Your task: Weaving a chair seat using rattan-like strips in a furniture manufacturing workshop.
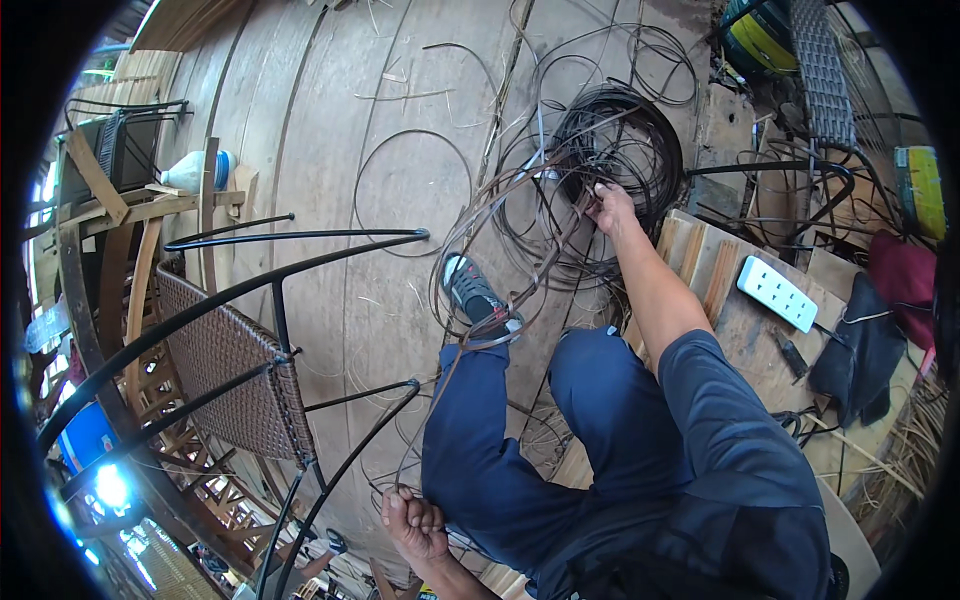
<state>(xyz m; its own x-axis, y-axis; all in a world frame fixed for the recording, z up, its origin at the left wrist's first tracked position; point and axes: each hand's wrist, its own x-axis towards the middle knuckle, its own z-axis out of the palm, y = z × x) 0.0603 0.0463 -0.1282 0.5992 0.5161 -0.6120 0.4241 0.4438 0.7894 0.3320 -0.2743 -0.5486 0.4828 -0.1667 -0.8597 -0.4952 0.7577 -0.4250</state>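
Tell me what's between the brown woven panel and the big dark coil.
Between the panel and the coil, the head view shows floorboards, part of the black metal frame, a thin loose loop and the person's left shoe.

We place the strand coil [668,150] ahead, right of centre, on the plank floor [325,130]; right hand [612,208] at its near edge. Single loop [412,130] on floor, left of coil. Left hand [413,525] beside our left thigh. Chair frame [277,310] left of our legs, woven panel [230,360] between bars; bottle [197,171] beyond. To our right, wooden platform [735,345] bearing power strip [777,293]; pouch [858,345] farther right.
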